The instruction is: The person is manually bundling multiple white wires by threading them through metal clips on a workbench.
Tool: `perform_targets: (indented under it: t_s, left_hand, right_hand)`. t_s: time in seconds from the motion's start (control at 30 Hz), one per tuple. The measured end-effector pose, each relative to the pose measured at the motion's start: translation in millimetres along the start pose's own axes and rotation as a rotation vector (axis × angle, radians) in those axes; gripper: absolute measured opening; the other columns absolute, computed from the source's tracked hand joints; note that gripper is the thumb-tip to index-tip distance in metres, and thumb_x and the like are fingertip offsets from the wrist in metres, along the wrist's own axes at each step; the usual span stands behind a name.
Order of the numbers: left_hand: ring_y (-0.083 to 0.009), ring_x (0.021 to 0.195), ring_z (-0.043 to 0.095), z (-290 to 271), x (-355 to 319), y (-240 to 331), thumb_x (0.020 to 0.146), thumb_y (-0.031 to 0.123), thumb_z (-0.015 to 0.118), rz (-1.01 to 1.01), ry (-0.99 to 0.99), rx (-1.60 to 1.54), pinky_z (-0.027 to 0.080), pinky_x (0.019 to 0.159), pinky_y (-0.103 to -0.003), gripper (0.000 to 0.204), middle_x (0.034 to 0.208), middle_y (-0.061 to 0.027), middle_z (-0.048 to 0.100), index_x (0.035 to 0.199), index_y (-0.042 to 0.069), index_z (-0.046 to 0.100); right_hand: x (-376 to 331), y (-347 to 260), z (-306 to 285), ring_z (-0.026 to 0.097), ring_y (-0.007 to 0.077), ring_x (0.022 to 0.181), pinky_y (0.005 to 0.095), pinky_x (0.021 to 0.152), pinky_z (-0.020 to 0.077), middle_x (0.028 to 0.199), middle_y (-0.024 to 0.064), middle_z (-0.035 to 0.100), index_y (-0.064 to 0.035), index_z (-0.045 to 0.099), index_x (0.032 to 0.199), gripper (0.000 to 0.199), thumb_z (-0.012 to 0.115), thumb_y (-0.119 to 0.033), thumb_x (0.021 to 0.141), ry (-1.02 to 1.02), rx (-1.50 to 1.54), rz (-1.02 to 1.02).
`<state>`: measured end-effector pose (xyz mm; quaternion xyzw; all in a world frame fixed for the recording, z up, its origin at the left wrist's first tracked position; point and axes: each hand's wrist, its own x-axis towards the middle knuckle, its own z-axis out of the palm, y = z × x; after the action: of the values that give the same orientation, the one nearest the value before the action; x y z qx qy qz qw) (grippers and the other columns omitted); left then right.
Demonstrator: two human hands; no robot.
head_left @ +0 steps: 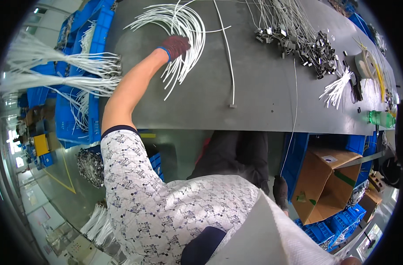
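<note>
My left hand [175,47], in a dark red knit glove with a blue cuff, reaches far across the grey table. Its fingers are bent down over a curved, loose bundle of white cables [194,31]. Low beside my right leg, below the table edge, is my right hand [280,191] in a dark glove. A thin white wire [294,99] runs from the tabletop over the edge down to that hand, which looks closed on its end. Just right of the bundle lies a single white cable [228,53] with a small grey connector at its near end.
At the back right sits a heap of grey cables with black connectors [316,53], near a short white cable bundle [337,89] and a wire spool [365,64]. Blue crates [77,119] with white cables stand left. A cardboard box [312,190] is below right.
</note>
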<state>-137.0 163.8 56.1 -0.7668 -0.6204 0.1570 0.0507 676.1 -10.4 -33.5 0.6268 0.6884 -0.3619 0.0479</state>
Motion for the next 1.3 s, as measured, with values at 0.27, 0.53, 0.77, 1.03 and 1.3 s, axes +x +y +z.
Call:
perform_targets:
  t_s: [0.27,0.53,0.77,1.03,1.3]
  left_hand:
    - [-0.0359,0.099,0.069,-30,-55,94,0.089,0.012,0.053,-0.382,0.188,-0.232,0.055,0.083,-0.049,0.025,0.113,-0.0199,0.067,0.112,0.011,0.064]
    - [-0.0361,0.112,0.066,-15,73,100,0.089,0.029,0.062,-0.688,0.167,-0.739,0.053,0.094,-0.047,0.04,0.122,-0.0172,0.068,0.126,0.013,0.062]
    - [-0.0374,0.12,0.062,10,150,52,0.093,0.029,0.054,-0.867,-0.022,-0.759,0.053,0.095,-0.05,0.037,0.131,-0.0154,0.064,0.125,0.014,0.064]
    - [-0.0347,0.104,0.07,-5,107,120,0.091,0.025,0.057,-0.742,-0.074,-0.561,0.059,0.082,-0.046,0.025,0.113,-0.0129,0.072,0.104,0.013,0.075]
    - [-0.0365,0.101,0.07,-2,-16,182,0.089,0.028,0.062,-1.061,-0.053,-0.647,0.058,0.082,-0.047,0.023,0.112,-0.0148,0.072,0.1,0.012,0.073]
  right_hand:
    - [-15,3,21,0.066,0.0403,0.096,0.0443,0.078,0.0508,0.102,0.0234,0.07,-0.0026,0.069,0.108,0.026,0.052,-0.018,0.097,0.043,0.029,-0.1]
    - [-39,53,55,0.065,0.043,0.097,0.0464,0.078,0.0507,0.101,0.0237,0.069,-0.0027,0.068,0.108,0.025,0.052,-0.019,0.098,0.03,0.054,0.04]
    - [-74,17,39,0.066,0.0404,0.094,0.0453,0.079,0.0526,0.099,0.0207,0.069,-0.0049,0.07,0.11,0.024,0.053,-0.014,0.096,0.125,0.299,0.121]
    - [-48,92,87,0.065,0.04,0.099,0.0437,0.082,0.0516,0.106,0.0232,0.068,-0.0036,0.069,0.113,0.025,0.053,-0.013,0.096,-0.039,0.736,0.227]
    - [-6,20,25,0.065,0.0429,0.096,0.0454,0.079,0.0517,0.101,0.0237,0.069,-0.0073,0.069,0.114,0.025,0.054,-0.015,0.096,0.034,-0.003,-0.09]
